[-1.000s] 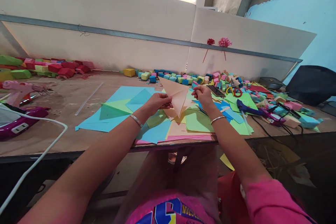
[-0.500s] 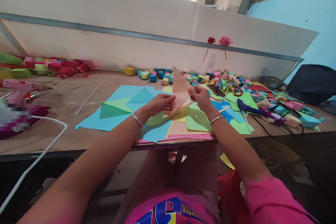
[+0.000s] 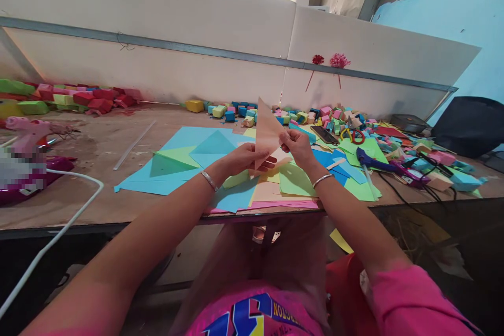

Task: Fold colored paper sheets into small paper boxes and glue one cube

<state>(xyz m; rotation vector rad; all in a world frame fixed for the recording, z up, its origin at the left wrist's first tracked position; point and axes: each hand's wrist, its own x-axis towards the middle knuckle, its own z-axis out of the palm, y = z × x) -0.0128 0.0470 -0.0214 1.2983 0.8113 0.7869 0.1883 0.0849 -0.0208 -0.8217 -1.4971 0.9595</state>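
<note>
A peach sheet of paper (image 3: 266,127), folded into a triangle, is held up above the table between my two hands. My left hand (image 3: 248,159) grips its lower left edge, the thumb in front and the fingers behind it. On the right edge, my right hand (image 3: 295,143) pinches the paper between thumb and fingers. Beneath my hands lie blue sheets (image 3: 177,139), a folded light green sheet (image 3: 177,160), another green sheet (image 3: 299,179) and a pink-edged stack (image 3: 285,203).
Small colored paper boxes (image 3: 236,110) line the back of the table. To the right are scissors (image 3: 352,136), a phone (image 3: 323,134) and a blue glue gun (image 3: 372,161). A pink glue gun (image 3: 29,128) and white cable (image 3: 88,207) are at left.
My left hand has slid a little to the right along the lower edge, its fingers now reaching behind the paper. The peach sheet has shifted slightly left.
</note>
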